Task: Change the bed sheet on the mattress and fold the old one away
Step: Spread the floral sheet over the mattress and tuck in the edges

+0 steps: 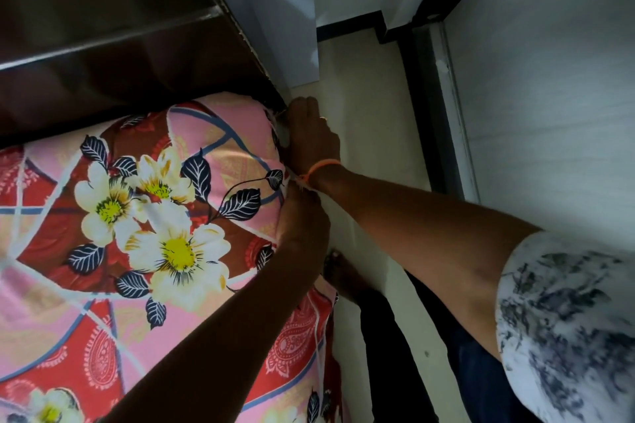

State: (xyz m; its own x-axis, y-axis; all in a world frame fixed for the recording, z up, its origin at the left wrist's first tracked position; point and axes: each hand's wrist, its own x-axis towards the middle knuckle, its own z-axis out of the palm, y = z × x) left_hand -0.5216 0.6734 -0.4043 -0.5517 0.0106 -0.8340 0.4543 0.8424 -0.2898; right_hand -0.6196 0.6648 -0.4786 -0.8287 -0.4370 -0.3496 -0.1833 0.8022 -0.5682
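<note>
A pale tiled floor (371, 86) runs beside the bed, between it and a white wall. Nearest the camera, the soft pink-and-red cotton bed sheet with white flowers (144, 216) lies stretched over the mattress. At the sheet's corner edge the left hand (302, 216) curls into the cloth, apparently gripping it down the side. Just beyond, the right hand (309, 134), with an orange thread at its wrist, presses at the corner tip; its fingers are hidden, so its grip is unclear. Behind the corner stands a dark wooden headboard (120, 27). The sheet looks light and limp, best held at corners and hems.
</note>
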